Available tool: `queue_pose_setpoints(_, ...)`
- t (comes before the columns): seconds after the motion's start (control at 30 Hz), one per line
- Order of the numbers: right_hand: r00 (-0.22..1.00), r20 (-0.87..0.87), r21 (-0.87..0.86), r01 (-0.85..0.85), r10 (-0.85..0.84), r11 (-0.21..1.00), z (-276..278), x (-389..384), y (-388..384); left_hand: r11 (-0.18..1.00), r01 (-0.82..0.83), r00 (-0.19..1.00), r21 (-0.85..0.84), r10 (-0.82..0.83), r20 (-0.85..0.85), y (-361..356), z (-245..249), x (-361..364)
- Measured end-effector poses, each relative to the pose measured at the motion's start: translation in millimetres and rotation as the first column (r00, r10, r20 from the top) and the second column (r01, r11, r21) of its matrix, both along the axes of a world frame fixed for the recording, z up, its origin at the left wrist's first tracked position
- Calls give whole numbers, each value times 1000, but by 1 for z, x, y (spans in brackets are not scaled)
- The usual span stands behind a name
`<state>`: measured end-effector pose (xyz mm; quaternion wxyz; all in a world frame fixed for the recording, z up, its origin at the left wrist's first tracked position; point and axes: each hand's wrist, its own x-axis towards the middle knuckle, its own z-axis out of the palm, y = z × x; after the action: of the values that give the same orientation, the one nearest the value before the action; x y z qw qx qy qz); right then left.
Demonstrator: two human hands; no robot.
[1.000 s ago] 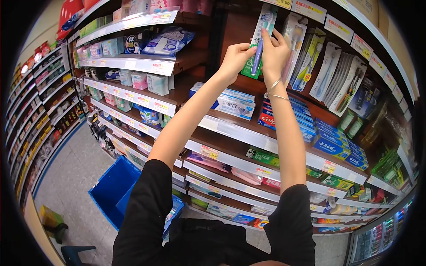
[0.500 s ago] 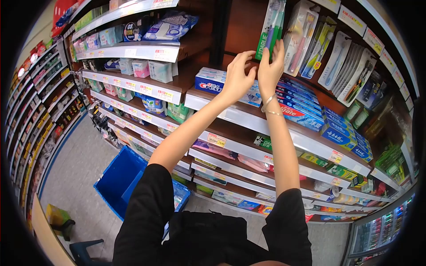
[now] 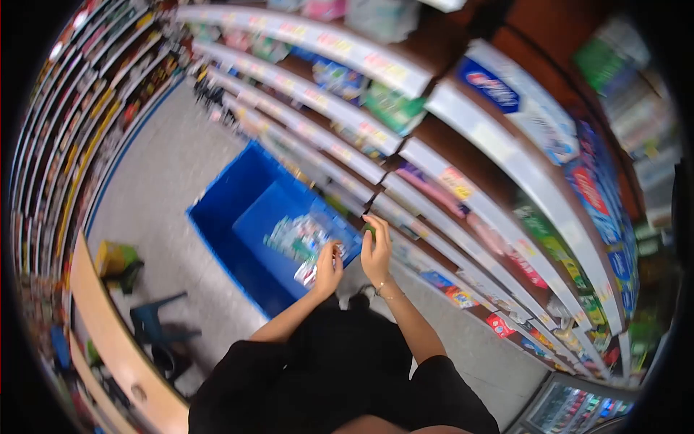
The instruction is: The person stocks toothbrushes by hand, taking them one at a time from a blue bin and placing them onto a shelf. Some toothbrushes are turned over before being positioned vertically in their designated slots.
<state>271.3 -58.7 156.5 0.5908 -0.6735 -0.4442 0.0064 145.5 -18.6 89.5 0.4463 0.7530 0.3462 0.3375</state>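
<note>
A blue plastic crate [image 3: 238, 249] stands on the floor in front of me. Inside it lies a heap of small green-and-white packets [image 3: 298, 237], too blurred to name. Over the crate's near right part is my left hand [image 3: 329, 269], its fingers curled. Something whitish shows at its fingertips, but I cannot make out what it is. Beside it, by the crate's right corner, my right hand [image 3: 377, 253] is raised with fingers stretched and thumb apart, and nothing shows in it. A bracelet circles the right wrist.
Shelves on the right hold toothpaste boxes [image 3: 585, 192] and other packs, with a price-tag rail [image 3: 506, 155] jutting toward me. More stocked shelves [image 3: 65, 137] curve along the left. A dark stool [image 3: 159, 322] and a wooden counter edge [image 3: 119, 347] are at lower left.
The view has swung down and left, from the shelf to the crate. Both hands have come away from the hanging toothbrush pack and are now low, over and beside the crate.
</note>
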Motion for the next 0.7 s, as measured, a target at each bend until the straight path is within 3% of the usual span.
queue_pose_setpoints(0.07,991,-108,-187,-99,80,977,-73,-38,1,994,-102,976,-33,94,-195,2,-59,-55)
queue_pose_setpoints(0.17,976,-93,-387,-220,199,895,-137,-86,-1,951,-285,897,-117,222,-381,9,-109,-108)
queue_pose_setpoints(0.2,967,-91,-451,-255,240,855,-154,-96,-1,921,-318,852,-225,174,-493,13,-132,-124)
queue_pose_setpoints(0.27,970,-3,-576,-202,245,792,-183,-114,-3,810,-476,775,-342,202,-599,21,-178,-149)
queue_pose_setpoints(0.3,960,82,-597,-169,269,784,-191,-118,-1,683,-569,765,-457,237,-599,22,-220,-162)
queue_pose_setpoints(0.33,941,166,-613,-134,294,778,-197,-120,-1,658,-616,705,-433,217,-675,31,-230,-165)
queue_pose_setpoints(0.37,943,175,-624,-115,282,773,-200,-122,-3,508,-667,715,-545,230,-661,41,-229,-165)
queue_pose_setpoints(0.4,945,192,-627,-90,265,774,-202,-122,-1,538,-676,694,-503,238,-679,47,-252,-169)
queue_pose_setpoints(0.43,948,203,-613,-74,247,787,-203,-122,0,541,-700,676,-466,291,-677,47,-313,-184)
queue_pose_setpoints(0.5,943,190,-622,-98,271,777,-208,-122,-5,357,-781,622,-513,359,-696,71,-304,-167)
queue_pose_setpoints(0.57,935,235,-585,-81,264,807,-206,-122,-4,374,-738,670,-563,299,-680,90,-313,-161)
queue_pose_setpoints(0.6,936,222,-608,-85,272,790,-208,-121,-5,405,-768,622,-496,288,-728,93,-351,-161)
queue_pose_setpoints(0.63,937,227,-581,-90,267,809,-212,-121,-6,389,-741,642,-546,176,-746,105,-351,-155)
queue_pose_setpoints(0.7,941,215,-576,-94,261,812,-216,-122,-8,422,-721,645,-550,117,-755,115,-381,-146)
